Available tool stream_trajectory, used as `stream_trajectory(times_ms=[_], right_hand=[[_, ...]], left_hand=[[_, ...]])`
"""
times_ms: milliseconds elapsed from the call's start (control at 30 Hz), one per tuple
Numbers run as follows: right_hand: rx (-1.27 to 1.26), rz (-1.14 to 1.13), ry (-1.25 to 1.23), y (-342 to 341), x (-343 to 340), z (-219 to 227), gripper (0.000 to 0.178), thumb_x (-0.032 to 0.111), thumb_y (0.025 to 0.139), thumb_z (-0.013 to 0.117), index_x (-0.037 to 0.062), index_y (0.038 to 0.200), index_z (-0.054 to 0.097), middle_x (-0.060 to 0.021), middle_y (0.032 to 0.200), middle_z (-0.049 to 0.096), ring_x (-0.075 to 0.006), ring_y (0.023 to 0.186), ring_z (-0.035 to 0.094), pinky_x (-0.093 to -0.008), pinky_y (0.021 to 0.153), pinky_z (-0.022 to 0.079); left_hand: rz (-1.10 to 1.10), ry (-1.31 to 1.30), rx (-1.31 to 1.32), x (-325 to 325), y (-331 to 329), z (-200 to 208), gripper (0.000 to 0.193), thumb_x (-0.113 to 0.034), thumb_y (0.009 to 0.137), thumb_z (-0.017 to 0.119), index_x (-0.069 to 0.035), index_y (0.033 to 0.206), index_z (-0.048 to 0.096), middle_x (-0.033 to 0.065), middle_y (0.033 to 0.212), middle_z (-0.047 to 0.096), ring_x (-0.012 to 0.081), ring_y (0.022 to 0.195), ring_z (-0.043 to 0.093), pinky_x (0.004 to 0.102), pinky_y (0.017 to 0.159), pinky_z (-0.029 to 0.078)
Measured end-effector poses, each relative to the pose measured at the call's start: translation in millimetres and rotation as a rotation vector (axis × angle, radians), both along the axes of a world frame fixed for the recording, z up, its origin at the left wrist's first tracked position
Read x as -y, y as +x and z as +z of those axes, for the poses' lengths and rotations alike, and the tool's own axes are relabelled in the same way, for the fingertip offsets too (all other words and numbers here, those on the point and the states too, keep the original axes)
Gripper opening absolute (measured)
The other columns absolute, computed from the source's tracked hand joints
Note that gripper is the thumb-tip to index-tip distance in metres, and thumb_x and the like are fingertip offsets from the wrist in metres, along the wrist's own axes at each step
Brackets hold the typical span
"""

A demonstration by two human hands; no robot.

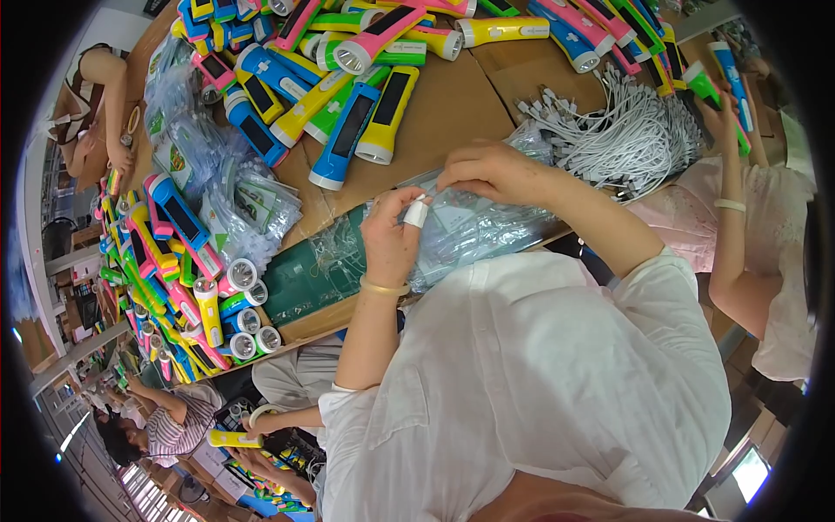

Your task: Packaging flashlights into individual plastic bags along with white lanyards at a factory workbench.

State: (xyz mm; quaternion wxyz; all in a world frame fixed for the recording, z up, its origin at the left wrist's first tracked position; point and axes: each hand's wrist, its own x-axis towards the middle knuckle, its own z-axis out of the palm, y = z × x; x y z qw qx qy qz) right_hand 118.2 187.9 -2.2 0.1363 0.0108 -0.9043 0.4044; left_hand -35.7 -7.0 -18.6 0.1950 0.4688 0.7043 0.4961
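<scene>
My left hand (390, 238) is closed in a pinch, its thumb and fingertips together and a white wrap (417, 213) round one digit. Whatever it grips is too small or too clear to make out. Just right of it, my right hand (500, 174) has its fingers bent down and pressed together; what lies between them is hidden. Both hands are over a pile of clear plastic bags (474, 228) along the near edge of the table. Beyond them lie several coloured flashlights, the closest being a blue flashlight (344, 137) and a yellow flashlight (387, 115).
A heap of white cables (631, 130) lies at the right. More clear bags with printed cards (248, 204) and a flashlight pile (170, 278) are at the left. A green mat (304, 283) covers part of the table. A co-worker's hand (722, 113) holds flashlights at far right.
</scene>
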Motion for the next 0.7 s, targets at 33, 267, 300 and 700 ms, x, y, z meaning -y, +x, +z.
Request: stream_trajectory(times_ms=[33,267,300,700], right_hand=[[-0.008,0.008,-0.011,0,0,-1,0.024,0.003,0.087,0.07,0.0136,0.109,0.068,-0.0045,0.096,0.064,-0.0288,0.095,0.063,-0.0426,0.086,0.048],[-0.016,0.02,-0.013,1,1,0,0.021,0.006,0.087,0.072,0.0135,0.107,0.07,-0.0047,0.093,0.063,-0.0279,0.094,0.063,-0.0429,0.086,0.048],[-0.018,0.027,-0.001,1,0,0,0.02,0.007,0.087,0.073,0.0131,0.106,0.07,-0.0048,0.093,0.063,-0.028,0.094,0.063,-0.043,0.086,0.048],[0.339,-0.24,-0.227,23,-114,4,0.025,0.015,0.086,0.078,0.0043,0.107,0.073,-0.0115,0.102,0.071,-0.0314,0.097,0.067,-0.0388,0.088,0.054]], left_hand=[[0.0,0.0,0.0,-1,0,1,0.017,0.0,0.088,0.073,0.0,0.105,0.071,0.0079,0.097,0.075,0.0128,0.089,0.068,0.0272,0.083,0.053],[0.008,0.008,-0.046,0,1,4,0.018,-0.001,0.087,0.075,-0.002,0.105,0.071,0.0101,0.096,0.073,0.0177,0.09,0.07,0.0289,0.083,0.054],[0.007,0.003,-0.034,-1,2,5,0.018,-0.001,0.087,0.075,-0.002,0.105,0.071,0.0104,0.096,0.073,0.0205,0.091,0.07,0.0303,0.083,0.054],[-0.169,0.032,-0.254,-5,-2,5,0.019,0.0,0.076,0.072,-0.006,0.094,0.069,0.0103,0.094,0.064,0.0321,0.093,0.061,0.0402,0.084,0.049]])
